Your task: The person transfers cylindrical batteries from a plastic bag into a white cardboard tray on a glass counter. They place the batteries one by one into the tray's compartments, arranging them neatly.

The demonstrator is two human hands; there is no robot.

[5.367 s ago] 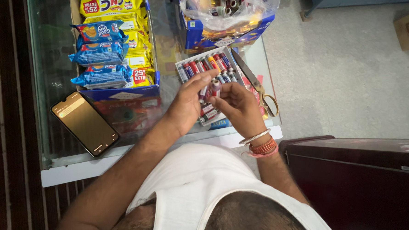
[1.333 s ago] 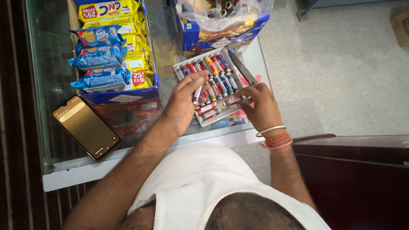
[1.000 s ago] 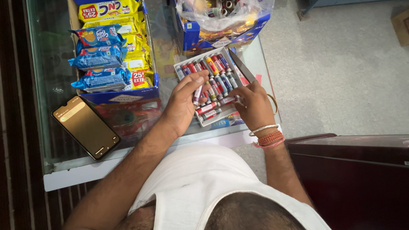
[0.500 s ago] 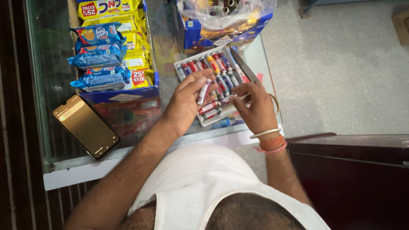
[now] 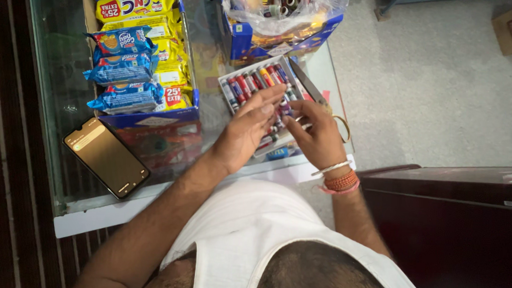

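Item: flat display tray (image 5: pixel 233 79) of small cylindrical tubes (image 5: pixel 253 82), red, blue and orange, laid side by side in rows. Location: on the glass counter top (image 5: pixel 57 78), near its right end, just in front of a blue carton (image 5: pixel 283 41) that holds a clear plastic bag of small goods.

Left hand (image 5: pixel 248 129): over the near half of the tray, palm down, fingers stretched flat and together across the tubes; it clasps nothing that can be seen.

Right hand (image 5: pixel 319 135): at the tray's right side, fingers curled inward toward the left hand's fingertips. A small dark tube (image 5: pixel 284 109) sits at the fingertips between the two hands; whether the right hand pinches it or only touches it cannot be told. Bangles and red thread (image 5: pixel 341 176) circle this wrist.

Also on the counter: an open blue carton (image 5: pixel 147 121) of biscuit packets, yellow ones (image 5: pixel 136 6) stacked at the back and right, blue ones (image 5: pixel 124 69) lying on top at the left. A smartphone (image 5: pixel 106 156) lies screen up near the counter's front edge, well apart from both hands.

Beside the counter: grey floor (image 5: pixel 443 83) and a dark cabinet top (image 5: pixel 455 187).
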